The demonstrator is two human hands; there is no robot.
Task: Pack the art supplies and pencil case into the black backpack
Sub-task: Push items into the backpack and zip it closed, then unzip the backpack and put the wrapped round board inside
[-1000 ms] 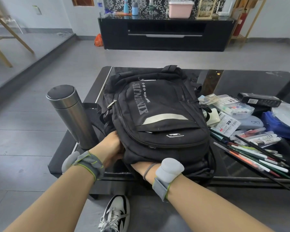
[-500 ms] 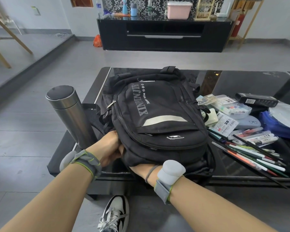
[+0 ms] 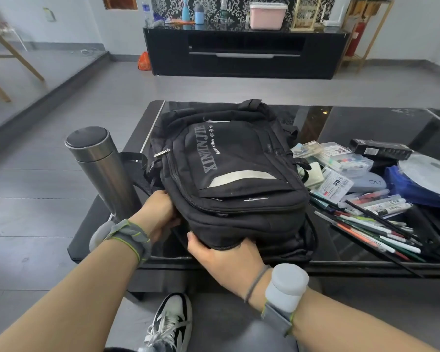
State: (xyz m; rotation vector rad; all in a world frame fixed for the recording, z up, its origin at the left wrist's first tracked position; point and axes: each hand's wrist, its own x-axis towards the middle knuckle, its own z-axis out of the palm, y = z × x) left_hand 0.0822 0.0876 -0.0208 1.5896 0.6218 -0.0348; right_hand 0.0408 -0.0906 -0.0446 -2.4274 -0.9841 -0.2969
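The black backpack lies flat on the black glass table, its zips closed as far as I can see. My left hand grips its near left corner, fingers tucked under the fabric. My right hand holds the near bottom edge, thumb and fingers curled around it. To the right of the bag lie several pens, pencils and markers, a clear box of markers, a pale blue case and a blue pouch.
A steel flask stands just left of the backpack, close to my left wrist. A black box lies at the far right. My shoe is below the table's near edge. A black TV cabinet stands across the room.
My right hand has come out from under the bag's near edge and now grips it from the front. The left hand stays on the corner.
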